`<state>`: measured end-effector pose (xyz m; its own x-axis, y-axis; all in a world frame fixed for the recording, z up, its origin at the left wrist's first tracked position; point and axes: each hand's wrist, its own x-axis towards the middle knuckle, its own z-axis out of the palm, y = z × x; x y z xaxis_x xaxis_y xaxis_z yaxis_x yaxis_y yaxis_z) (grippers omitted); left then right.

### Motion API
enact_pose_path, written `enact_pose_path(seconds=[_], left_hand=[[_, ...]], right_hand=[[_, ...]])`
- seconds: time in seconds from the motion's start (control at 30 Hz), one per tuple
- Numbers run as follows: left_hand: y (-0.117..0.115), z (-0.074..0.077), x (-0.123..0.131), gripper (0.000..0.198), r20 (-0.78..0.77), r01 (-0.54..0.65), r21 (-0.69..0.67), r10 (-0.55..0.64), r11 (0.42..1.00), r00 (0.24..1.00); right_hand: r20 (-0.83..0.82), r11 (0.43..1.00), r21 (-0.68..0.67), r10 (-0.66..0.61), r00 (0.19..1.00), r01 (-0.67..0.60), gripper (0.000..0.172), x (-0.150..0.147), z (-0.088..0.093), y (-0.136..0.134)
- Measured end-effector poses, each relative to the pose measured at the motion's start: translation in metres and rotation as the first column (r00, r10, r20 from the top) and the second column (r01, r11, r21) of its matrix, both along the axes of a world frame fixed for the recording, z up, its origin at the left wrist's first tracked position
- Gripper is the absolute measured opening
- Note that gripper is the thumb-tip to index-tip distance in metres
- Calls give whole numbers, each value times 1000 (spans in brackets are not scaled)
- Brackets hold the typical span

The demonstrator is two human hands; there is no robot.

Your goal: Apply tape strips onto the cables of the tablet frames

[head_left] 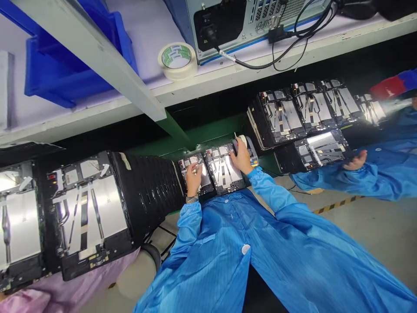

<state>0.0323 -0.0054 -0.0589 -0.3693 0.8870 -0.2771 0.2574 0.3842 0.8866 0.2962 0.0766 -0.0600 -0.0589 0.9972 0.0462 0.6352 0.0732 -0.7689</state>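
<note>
Two opened tablets lie side by side in front of me, their metal plates and dark ribbon cables showing. My left hand point(193, 177) is over the left tablet point(205, 177), thumb and fingertips pinched near its upper part; whatever is between them is too small to name. At the right tablet point(222, 170), my right hand point(241, 157) rests over the upper right edge, thumb apart from the raised fingers. Those fingers are close to a white roll point(243, 140) on a small grey device point(251, 150), partly hidden behind the hand.
Stacked open tablets point(89, 208) stand at left, more stacks point(282, 115) at right. A co-worker's hand point(356, 161) is beside another tablet point(322, 150). Above, a shelf point(228, 78) with a post point(130, 82) carries a tape roll point(177, 63), blue bin point(78, 78) and computer case point(254, 26).
</note>
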Motion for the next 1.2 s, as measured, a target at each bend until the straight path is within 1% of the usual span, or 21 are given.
enact_pose_path(seconds=[0.07, 0.13, 0.17, 0.27, 0.37, 0.47, 0.57, 0.67, 0.77, 0.83, 0.9, 1.0, 1.1, 1.2], left_hand=[[-6, -11, 2, 26, 62, -22, -21, 24, 1000, 998], [-5, -17, 6, 26, 103, -24, -26, 26, 999, 994], [-2, -19, 9, 26, 115, -22, -19, 24, 1000, 993], [11, -22, 17, 29, 127, -4, 22, 1, 1000, 992], [26, -27, 26, 34, 123, 3, 40, -8, 999, 992], [35, -36, 32, 38, 137, 4, 46, -11, 999, 991], [41, -48, 35, 38, 153, 13, 45, -20, 999, 988], [45, -57, 36, 35, 201, -18, 20, 13, 1000, 980], [49, -59, 38, 33, 238, -59, 1, 57, 998, 970], [49, -58, 39, 33, 248, -84, -2, 82, 996, 965], [49, -57, 41, 33, 264, -108, 1, 104, 994, 959], [48, -55, 44, 33, 299, -125, 12, 116, 992, 947], [48, -57, 45, 33, 315, -141, 26, 126, 990, 941], [50, -61, 46, 35, 322, -153, 44, 131, 987, 938]], right_hand=[[-22, 992, 48, 116, 993, -115, 76, -16, 7, -9], [-74, 972, 33, 233, 970, -232, 75, -34, 8, -15], [-103, 964, 18, 266, 958, -266, 74, -43, 6, -15], [-169, 957, -15, 282, 944, -288, 66, -64, -2, -8], [-177, 956, -2, 287, 941, -292, 64, -75, -6, 4], [-133, 942, 36, 336, 933, -334, 64, -77, -5, 13], [-61, 928, 41, 373, 926, -371, 64, -76, -2, 16], [0, 921, 76, 383, 924, -382, 68, -75, 3, 15], [41, 887, 124, 444, 895, -446, 72, -75, 9, 17], [56, 852, 117, 507, 860, -510, 72, -75, 10, 22], [68, 834, 88, 541, 838, -545, 71, -75, 9, 27], [97, 842, 49, 532, 841, -538, 69, -74, 5, 31], [116, 854, 24, 514, 850, -520, 68, -73, 5, 29], [68, 883, 38, 465, 883, -468, 68, -72, 10, 22]])
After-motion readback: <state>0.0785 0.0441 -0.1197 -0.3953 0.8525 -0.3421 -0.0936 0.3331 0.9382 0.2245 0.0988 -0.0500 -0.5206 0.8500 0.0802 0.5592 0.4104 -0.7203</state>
